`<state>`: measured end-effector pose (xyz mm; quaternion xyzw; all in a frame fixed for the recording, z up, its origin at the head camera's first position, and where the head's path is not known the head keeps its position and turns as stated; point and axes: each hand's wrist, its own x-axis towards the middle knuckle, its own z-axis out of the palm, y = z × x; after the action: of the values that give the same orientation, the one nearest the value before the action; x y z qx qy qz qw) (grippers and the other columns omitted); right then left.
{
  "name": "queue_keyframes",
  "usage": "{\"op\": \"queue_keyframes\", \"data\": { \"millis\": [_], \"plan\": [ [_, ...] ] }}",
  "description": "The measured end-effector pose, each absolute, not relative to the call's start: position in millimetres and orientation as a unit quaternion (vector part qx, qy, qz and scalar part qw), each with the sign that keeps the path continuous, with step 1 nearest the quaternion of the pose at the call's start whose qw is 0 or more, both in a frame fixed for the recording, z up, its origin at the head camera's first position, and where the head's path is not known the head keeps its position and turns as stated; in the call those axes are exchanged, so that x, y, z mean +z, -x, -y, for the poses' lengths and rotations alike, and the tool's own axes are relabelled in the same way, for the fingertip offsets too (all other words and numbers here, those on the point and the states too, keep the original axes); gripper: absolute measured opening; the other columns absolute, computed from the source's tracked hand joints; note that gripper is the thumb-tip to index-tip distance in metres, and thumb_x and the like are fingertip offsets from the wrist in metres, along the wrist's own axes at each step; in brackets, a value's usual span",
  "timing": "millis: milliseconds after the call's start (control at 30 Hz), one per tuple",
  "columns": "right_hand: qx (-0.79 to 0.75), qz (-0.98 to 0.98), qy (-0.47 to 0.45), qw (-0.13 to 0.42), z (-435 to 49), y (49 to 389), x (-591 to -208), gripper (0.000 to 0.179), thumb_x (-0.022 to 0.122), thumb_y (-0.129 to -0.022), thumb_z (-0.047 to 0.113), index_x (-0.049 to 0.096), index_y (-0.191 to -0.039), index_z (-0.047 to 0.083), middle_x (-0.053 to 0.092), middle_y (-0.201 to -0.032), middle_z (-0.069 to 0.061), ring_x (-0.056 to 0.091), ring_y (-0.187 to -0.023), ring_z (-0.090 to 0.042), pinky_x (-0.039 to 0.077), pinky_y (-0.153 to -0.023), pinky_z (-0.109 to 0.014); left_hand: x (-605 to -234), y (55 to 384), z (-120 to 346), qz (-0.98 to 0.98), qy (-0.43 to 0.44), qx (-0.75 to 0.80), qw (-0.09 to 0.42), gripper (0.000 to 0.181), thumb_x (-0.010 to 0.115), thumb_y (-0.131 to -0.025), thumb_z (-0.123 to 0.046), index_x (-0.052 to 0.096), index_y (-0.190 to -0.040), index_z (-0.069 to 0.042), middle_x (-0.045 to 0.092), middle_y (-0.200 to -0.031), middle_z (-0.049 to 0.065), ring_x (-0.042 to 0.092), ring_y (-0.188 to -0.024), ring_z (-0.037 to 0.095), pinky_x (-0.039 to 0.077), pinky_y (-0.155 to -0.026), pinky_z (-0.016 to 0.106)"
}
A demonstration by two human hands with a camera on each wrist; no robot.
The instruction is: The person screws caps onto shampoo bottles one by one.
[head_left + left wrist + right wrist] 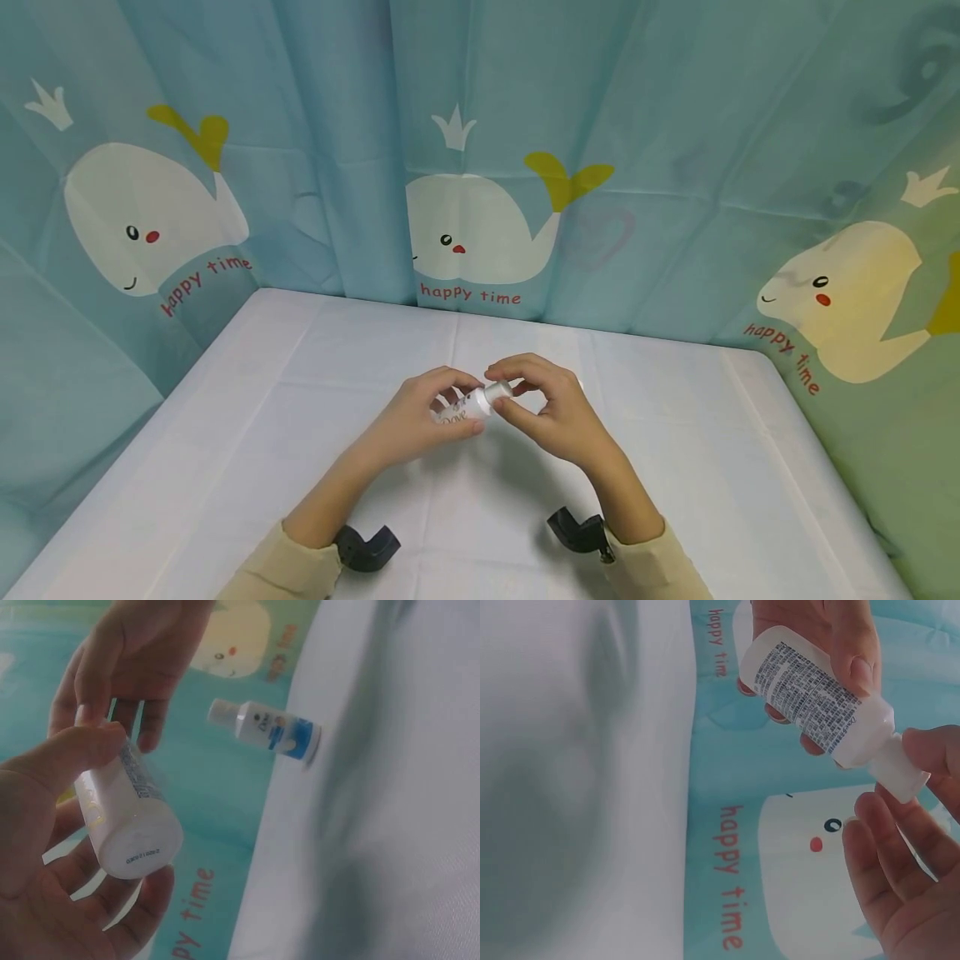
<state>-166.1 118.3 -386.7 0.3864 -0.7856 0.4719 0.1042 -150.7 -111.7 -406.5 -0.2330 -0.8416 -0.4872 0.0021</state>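
A small white Dove bottle (467, 407) is held tilted above the table, its cap end up and to the right. My left hand (423, 414) grips the bottle's body, with the thumb along one side and the fingers round the other. My right hand (551, 410) pinches the white cap (898, 769) between thumb and fingers; the cap sits on the bottle's neck. Dense dark print covers the bottle's back label (802, 697) in the right wrist view. The round base (142, 844) faces the left wrist camera.
A second bottle (274, 730), white with a blue lower label, stands on the table beyond the hands; in the head view my right hand mostly hides it. White cloth (337, 350) covers the table. A blue-green curtain (337, 167) with printed whales hangs behind it.
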Motion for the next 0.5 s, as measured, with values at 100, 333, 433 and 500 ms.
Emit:
{"op": "queue_keyframes", "data": {
  "millis": [100,333,433,500],
  "plan": [
    [0.475,0.783,-0.387,0.108,-117.5,165.8,-387.3,0.028,0.074,-0.089,0.011,0.069,-0.116,0.018,0.068,-0.117,0.002,0.064,-0.108,-0.014,0.058,-0.081,-0.033,-406.6,150.1,111.3,0.842,0.235,-0.486,0.001,0.041,0.083,-0.081,-0.029,0.068,-0.118,-0.022,0.065,-0.11,-0.014,0.058,-0.094,0.01,0.053,-0.081,0.031],
    [0.472,0.785,-0.387,0.109,-116.2,165.9,-388.2,0.016,0.074,-0.09,0.014,0.07,-0.105,0.015,0.068,-0.112,0.002,0.064,-0.103,-0.012,0.058,-0.075,-0.028,-405.5,149.7,110.2,0.843,0.24,-0.482,0.008,0.041,0.085,-0.079,-0.028,0.068,-0.116,-0.022,0.065,-0.11,-0.013,0.059,-0.094,0.01,0.053,-0.08,0.029],
    [0.471,0.785,-0.389,0.104,-116.5,165.9,-388.1,0.013,0.075,-0.09,0.016,0.07,-0.102,0.017,0.069,-0.111,0.002,0.064,-0.104,-0.012,0.058,-0.074,-0.027,-404.7,149.8,110.9,0.844,0.239,-0.48,0.01,0.04,0.085,-0.079,-0.029,0.069,-0.115,-0.023,0.065,-0.109,-0.014,0.059,-0.093,0.01,0.053,-0.079,0.029],
    [0.473,0.783,-0.392,0.096,-117.3,165.8,-387.7,0.014,0.074,-0.09,0.014,0.07,-0.103,0.017,0.069,-0.112,0.002,0.064,-0.104,-0.013,0.058,-0.074,-0.028,-404.2,150.0,111.5,0.845,0.238,-0.479,0.011,0.04,0.084,-0.08,-0.029,0.068,-0.116,-0.024,0.065,-0.109,-0.014,0.058,-0.093,0.009,0.054,-0.079,0.03]
  ]
}}
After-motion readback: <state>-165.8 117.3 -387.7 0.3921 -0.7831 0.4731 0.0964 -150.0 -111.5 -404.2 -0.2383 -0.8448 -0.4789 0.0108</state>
